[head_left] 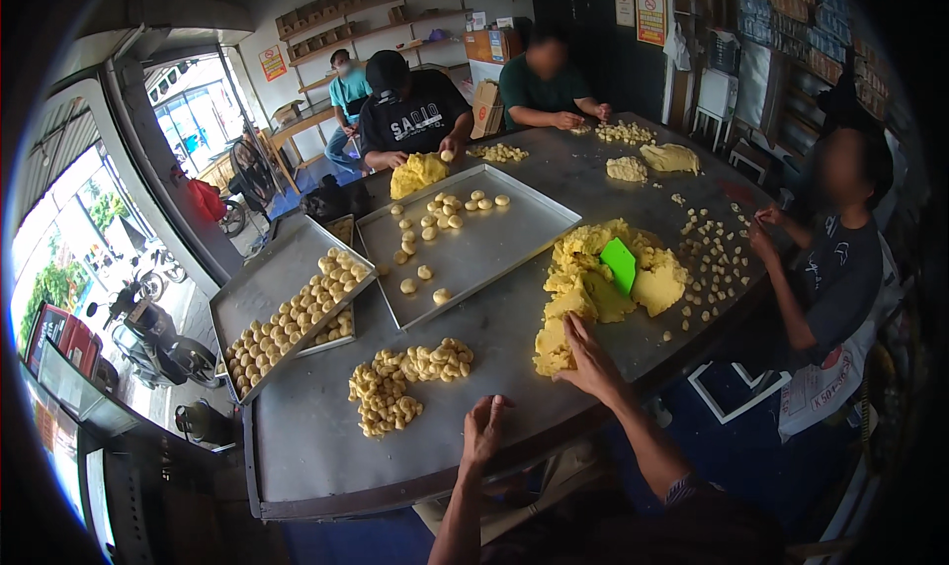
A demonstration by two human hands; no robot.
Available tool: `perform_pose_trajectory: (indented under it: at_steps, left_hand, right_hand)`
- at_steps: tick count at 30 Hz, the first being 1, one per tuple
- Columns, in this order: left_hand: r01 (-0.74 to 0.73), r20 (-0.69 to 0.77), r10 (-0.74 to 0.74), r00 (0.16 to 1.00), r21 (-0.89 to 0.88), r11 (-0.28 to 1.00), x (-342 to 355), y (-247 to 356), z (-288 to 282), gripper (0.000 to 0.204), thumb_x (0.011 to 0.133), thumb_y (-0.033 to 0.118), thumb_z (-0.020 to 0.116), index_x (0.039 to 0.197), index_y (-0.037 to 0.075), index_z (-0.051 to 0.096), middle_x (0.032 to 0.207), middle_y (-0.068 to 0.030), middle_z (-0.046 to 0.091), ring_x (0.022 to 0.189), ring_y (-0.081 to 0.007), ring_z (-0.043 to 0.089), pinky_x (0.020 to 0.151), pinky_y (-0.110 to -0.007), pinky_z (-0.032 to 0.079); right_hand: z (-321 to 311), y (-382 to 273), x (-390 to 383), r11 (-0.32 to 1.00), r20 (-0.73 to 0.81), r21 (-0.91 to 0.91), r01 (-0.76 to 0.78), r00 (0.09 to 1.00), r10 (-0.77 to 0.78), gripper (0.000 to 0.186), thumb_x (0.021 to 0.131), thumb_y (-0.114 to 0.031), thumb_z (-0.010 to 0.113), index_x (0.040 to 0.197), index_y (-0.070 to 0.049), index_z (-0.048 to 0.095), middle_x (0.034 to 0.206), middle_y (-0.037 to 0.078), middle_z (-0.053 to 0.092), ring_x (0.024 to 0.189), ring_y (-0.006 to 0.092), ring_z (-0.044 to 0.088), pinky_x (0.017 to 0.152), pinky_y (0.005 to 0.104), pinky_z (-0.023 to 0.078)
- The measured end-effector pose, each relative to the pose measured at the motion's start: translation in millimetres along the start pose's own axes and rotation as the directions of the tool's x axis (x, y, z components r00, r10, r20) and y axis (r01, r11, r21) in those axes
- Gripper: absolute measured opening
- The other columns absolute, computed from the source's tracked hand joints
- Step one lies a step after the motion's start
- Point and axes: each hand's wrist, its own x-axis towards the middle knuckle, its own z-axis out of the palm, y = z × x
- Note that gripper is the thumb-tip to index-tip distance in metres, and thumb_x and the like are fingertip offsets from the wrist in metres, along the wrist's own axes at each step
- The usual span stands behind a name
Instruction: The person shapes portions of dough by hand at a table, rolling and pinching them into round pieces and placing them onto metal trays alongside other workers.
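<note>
My right hand (593,363) lies with its fingers stretched out against the near end of a large yellow dough mass (567,298). A bright green flat scraper (619,265) stands in that dough. My left hand (482,431) hovers near the table's front edge, its fingers apart from the thumb and nothing visible between them. To its left sits a pile of small pale-yellow dough pieces (388,395), some of them in a clump. The hand does not touch this pile.
A metal tray (514,244) with scattered dough balls lies mid-table. Another tray (259,286), tilted and partly filled with balls, overlaps a tray at left. Co-workers sit around the metal table (326,466); one at right handles small dough pieces (714,254). A yellow dough lump (419,173) lies at the far side.
</note>
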Motion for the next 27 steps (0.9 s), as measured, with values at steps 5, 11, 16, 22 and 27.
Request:
perform_pose_trajectory:
  at_steps: [5,11,16,22,27]
  left_hand:
    - [0.024,0.064,0.003,0.998,-0.410,0.912,13.4,-40.3,0.5,0.046,0.105,0.042,0.040,0.090,0.003,0.059,0.076,0.0001,0.051,0.070,-0.0074,0.045,0.066,-0.023,0.039]
    - [-0.033,0.069,0.038,0.997,-0.082,0.996,9.1,-34.5,-2.3,0.029,0.104,0.027,0.043,0.110,0.000,0.053,0.095,-0.0075,0.051,0.078,-0.0171,0.046,0.075,-0.033,0.043]
    - [-0.552,0.221,0.519,0.826,0.505,0.663,15.8,-27.6,-6.8,0.018,0.095,0.016,0.054,0.108,0.003,0.055,0.098,-0.0149,0.055,0.088,-0.0311,0.054,0.080,-0.041,0.044]
    - [-0.412,0.203,0.365,0.908,0.586,0.698,18.0,-31.1,-23.1,0.017,0.093,0.010,0.052,0.108,0.003,0.054,0.103,-0.0168,0.063,0.101,-0.0344,0.057,0.084,-0.045,0.045]
    - [-0.302,-0.001,0.398,0.917,0.650,0.698,10.3,-28.8,-14.2,0.022,0.094,0.017,0.053,0.111,0.002,0.053,0.096,-0.0181,0.065,0.097,-0.0387,0.059,0.085,-0.047,0.045]
  right_hand:
    - [-2.2,14.8,2.5,0.997,0.085,-0.034,-0.075,0.993,0.078,0.091,0.070,-0.027,0.085,0.142,-0.001,0.035,0.143,0.021,0.040,0.129,0.0390,0.044,0.104,0.0417,0.043]
    - [-1.5,16.0,-9.0,0.987,0.001,-0.111,-0.120,0.993,0.121,0.037,0.081,-0.019,0.072,0.109,-0.002,0.056,0.111,0.018,0.060,0.102,0.0378,0.059,0.084,0.0449,0.051]
    - [4.2,4.5,-31.1,0.989,-0.118,-0.067,-0.133,0.985,0.125,0.030,0.087,-0.013,0.067,0.114,-0.001,0.060,0.111,0.017,0.063,0.100,0.0375,0.061,0.082,0.0430,0.052]
    - [-9.0,8.9,-52.8,0.991,-0.139,0.074,-0.110,0.983,0.119,0.032,0.091,-0.014,0.063,0.120,0.000,0.062,0.112,0.018,0.064,0.100,0.0386,0.062,0.083,0.0434,0.051]
    - [-2.1,11.7,-48.5,0.984,-0.189,0.018,-0.176,0.966,0.176,0.028,0.091,-0.012,0.062,0.116,0.001,0.063,0.115,0.017,0.064,0.101,0.0385,0.062,0.083,0.0428,0.051]
